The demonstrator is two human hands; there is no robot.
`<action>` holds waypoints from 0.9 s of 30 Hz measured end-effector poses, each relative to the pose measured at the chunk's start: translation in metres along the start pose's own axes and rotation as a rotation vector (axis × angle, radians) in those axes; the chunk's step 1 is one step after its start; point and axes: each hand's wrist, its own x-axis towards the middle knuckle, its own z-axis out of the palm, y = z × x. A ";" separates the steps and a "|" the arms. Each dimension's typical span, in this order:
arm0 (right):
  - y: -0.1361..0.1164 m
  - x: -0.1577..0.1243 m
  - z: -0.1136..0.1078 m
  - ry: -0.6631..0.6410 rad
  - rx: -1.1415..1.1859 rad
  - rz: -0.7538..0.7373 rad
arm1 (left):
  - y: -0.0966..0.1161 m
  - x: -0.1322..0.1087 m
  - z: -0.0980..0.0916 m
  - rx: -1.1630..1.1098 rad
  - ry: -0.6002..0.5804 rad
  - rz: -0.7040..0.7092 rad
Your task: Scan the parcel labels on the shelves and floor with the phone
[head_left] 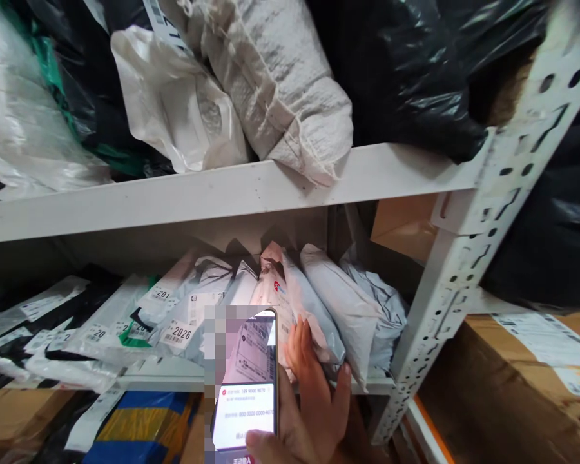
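Observation:
My right hand holds a smartphone upright, with its thumb over the lower screen. The screen's upper half has a camera view of a printed label; the lower half, a white panel with numbers. Beyond it, my left hand reaches up to the lower shelf, fingers stretched against a pinkish-white mailing bag with a red logo. Its thumb stands apart, by the lower end of a pale blue-grey mailing bag. A white mailing bag leans just right of these. The phone hides part of the row.
Left along the lower shelf lie several labelled parcels, one a bag marked 2026. The upper shelf carries a woven sack and black bags. A perforated post stands right, with a cardboard box beyond.

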 end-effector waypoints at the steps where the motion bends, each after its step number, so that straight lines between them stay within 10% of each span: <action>1: 0.002 0.001 -0.001 0.059 -0.008 -0.023 | 0.000 0.000 0.000 0.003 0.001 -0.002; 4: 0.007 0.009 -0.008 0.244 -0.051 -0.087 | 0.001 -0.001 -0.001 0.006 0.002 -0.008; 27: -0.004 0.009 -0.013 0.321 -0.676 -0.019 | 0.006 0.002 0.001 0.054 0.098 0.042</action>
